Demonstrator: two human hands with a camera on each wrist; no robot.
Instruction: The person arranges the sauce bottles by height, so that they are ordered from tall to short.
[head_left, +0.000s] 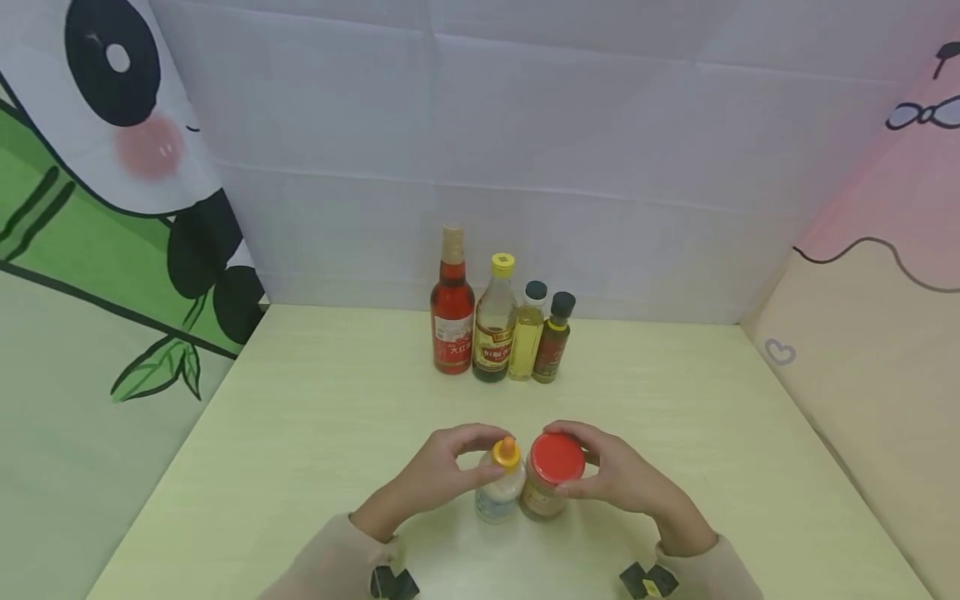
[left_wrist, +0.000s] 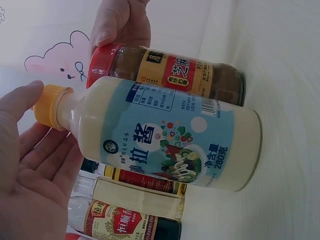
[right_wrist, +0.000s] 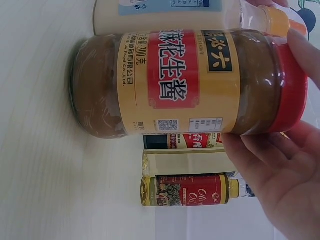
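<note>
Near the front of the table, a squeeze bottle of salad dressing (left_wrist: 165, 135) with a blue label and orange cap stands upright. My left hand (head_left: 442, 471) pinches it by the cap, thumb on one side and fingers on the other. Just to its right is a jar of sesame peanut butter (right_wrist: 175, 82), brown inside, with a red lid (head_left: 557, 458). Around that jar's top my right hand (head_left: 618, 471) curls, the thumb at the lid and fingers on the far side. Both containers look set down on the table, side by side.
Further back on the table (head_left: 337, 400) several bottles stand in a row: a red bottle (head_left: 453, 321), a vinegar bottle (head_left: 492, 333), a pale yellow oil bottle (head_left: 527, 337) and a small olive oil bottle (head_left: 552, 342). Behind them hangs a white cloth (head_left: 525, 142).
</note>
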